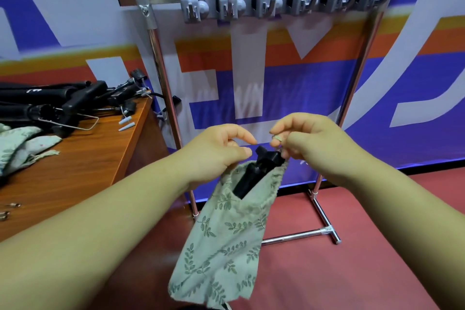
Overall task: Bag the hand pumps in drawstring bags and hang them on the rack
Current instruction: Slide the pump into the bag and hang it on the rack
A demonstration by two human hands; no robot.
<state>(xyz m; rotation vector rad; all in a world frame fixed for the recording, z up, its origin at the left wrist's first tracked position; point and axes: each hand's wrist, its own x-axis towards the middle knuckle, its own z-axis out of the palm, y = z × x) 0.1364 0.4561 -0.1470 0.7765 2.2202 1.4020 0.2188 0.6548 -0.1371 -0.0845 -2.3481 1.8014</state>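
A pale green drawstring bag (226, 239) with a leaf print hangs between my hands in front of the rack. A black hand pump (254, 171) sits in it, its handle end sticking out of the mouth. My left hand (216, 153) pinches the left side of the bag's mouth. My right hand (309, 143) pinches the right side, at the drawstring. The chrome rack (161, 63) stands behind, with a grey hook bar (281, 0) across its top; nothing hangs on the hooks.
A wooden table (83, 166) at the left holds a pile of black hand pumps (63, 103), more leaf-print bags (20, 143) and small white nozzle tips (127, 124). Red floor lies below the rack's base foot (324, 216). A printed banner wall stands behind.
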